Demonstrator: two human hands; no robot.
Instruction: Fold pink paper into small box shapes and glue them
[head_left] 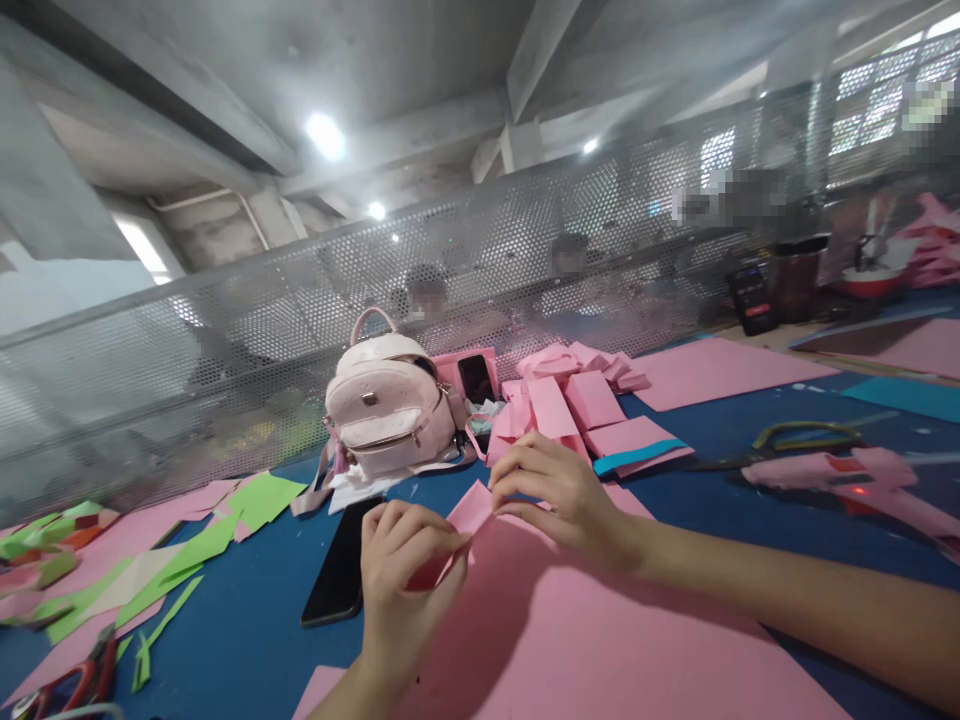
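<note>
My left hand (401, 580) pinches the near corner of a small pink paper piece (469, 515), fingers curled round it. From the right, my right hand (555, 490) holds the same piece, fingertips pressed on its upper edge. Both hands rest over a large pink sheet (600, 640) lying on the blue table (247, 620). A black phone (341, 565) lies just left of my left hand.
A pale pink backpack (390, 410) stands behind the phone, beside a pile of folded pink paper (585, 400). Green and pink scraps (150, 560) lie at left, with red-handled scissors (82, 685). A pink glue gun (825, 470) and large scissors (795, 440) lie at right. Mesh fencing (225, 360) backs the table, with people behind it.
</note>
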